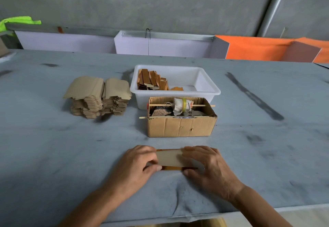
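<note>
Close to the near edge of the grey cloth-covered table (71, 146), the person holds a flat, pale tan cardboard piece with glossy brown edges (170, 158) lying on the cloth. The left hand (140, 162) pinches its left end between thumb and curled fingers, and the right hand (208, 166) grips its right end the same way. Just beyond stands an open corrugated cardboard box (181, 127) touching a white plastic tub (210, 91), with a stack of tan cardboard blanks (98, 96) to their left.
</note>
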The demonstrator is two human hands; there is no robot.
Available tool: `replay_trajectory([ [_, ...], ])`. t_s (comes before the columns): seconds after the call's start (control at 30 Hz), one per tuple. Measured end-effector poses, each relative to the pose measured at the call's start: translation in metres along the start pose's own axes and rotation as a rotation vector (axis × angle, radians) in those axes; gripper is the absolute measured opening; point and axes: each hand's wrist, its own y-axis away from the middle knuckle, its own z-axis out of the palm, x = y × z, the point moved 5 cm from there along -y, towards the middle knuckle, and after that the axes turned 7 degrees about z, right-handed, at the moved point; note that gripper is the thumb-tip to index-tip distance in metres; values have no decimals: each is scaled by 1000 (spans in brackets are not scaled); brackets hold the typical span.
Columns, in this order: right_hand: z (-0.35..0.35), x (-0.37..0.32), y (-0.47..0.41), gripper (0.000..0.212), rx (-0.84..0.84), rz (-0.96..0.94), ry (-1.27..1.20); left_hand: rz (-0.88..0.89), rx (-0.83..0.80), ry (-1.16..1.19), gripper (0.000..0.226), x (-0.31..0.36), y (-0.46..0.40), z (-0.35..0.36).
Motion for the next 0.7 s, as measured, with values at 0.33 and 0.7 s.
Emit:
replay_trajectory([
  [0.33,-6,-28,7,9,283,-303,290,-104,67,87,10,-8,-5,3],
  [0.7,-1,-31,1,8,212,-367,385,-98,106,49,12,-9,-23,-2],
])
